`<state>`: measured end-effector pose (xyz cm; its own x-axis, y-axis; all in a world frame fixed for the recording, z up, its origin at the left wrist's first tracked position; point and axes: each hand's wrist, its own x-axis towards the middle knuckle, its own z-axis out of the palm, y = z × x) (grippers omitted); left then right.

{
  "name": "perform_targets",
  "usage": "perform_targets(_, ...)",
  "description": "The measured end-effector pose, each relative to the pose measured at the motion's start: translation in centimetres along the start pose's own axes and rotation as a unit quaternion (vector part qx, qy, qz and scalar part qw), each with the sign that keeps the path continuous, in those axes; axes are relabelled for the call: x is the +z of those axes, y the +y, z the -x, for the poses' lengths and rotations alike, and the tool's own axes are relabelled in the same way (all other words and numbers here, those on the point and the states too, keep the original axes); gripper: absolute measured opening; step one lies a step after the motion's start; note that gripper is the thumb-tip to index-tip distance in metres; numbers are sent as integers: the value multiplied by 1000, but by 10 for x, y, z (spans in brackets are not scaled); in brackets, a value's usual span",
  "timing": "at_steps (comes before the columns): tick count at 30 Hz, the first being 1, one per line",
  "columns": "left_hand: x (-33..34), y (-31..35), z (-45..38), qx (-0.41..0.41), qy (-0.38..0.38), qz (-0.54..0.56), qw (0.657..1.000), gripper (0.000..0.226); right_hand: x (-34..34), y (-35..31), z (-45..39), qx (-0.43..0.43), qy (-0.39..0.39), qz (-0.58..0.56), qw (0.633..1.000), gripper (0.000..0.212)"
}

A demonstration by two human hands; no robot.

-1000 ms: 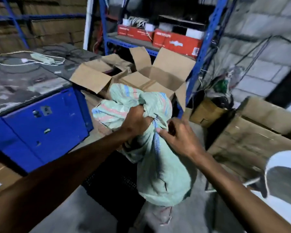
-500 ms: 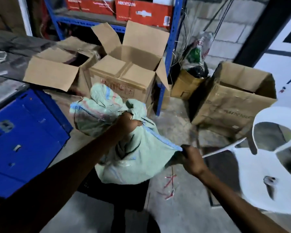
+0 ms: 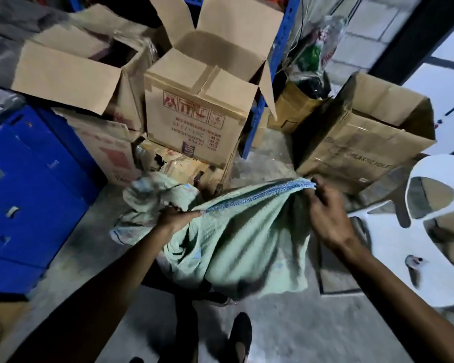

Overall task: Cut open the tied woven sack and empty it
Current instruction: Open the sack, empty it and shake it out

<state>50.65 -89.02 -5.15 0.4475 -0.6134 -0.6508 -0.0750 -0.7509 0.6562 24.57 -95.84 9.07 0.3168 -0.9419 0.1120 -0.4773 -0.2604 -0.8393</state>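
Green woven sack [image 3: 247,239] is hanging above the concrete floor [image 3: 286,326], before open cardboard boxes [image 3: 194,106]; left hand [image 3: 177,218] is gripping its bunched neck, right hand [image 3: 325,213] fingers pinching its blue-stitched edge.

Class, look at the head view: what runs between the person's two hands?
A taut blue-stitched edge of the green woven sack spans from left hand to right hand.
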Motion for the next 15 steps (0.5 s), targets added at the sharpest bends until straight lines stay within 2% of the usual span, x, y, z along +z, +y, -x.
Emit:
perform_targets(2, 15, -8, -4, -16, -40, -61, 997, 115, 2, -10, -2, -40, -29, 39, 998, 18)
perform_targets(3, 21, -6, -5, 13, -56, -84, 995, 116, 2, -12, -4, -47, -41, 61, 996, 18)
perform_targets(5, 27, 16, 10, 142, -90, -68, 983, 89, 2, -11, -9, -48, -60, 97, 992, 16)
perform_targets(7, 39, 47, 34, 260, -207, -7, 943, 87, 8, -11, -9, -48, -74, 123, 988, 16)
perform_targets(9, 60, 70, 57, 320, -275, -8, 907, 86, 16, -8, -4, -51, -97, 121, 987, 17)
perform_targets(10, 72, 77, 64, 334, -266, -33, 903, 77, 18, -4, -1, -42, -102, 121, 987, 15)
perform_targets(13, 100, 88, 85, 362, -157, -98, 914, 30, 6, 2, 7, -22, -86, 111, 990, 18)
perform_targets(15, 106, 95, 95, 393, -110, -84, 909, 8, -11, 4, 9, 6, -83, 15, 996, 4)
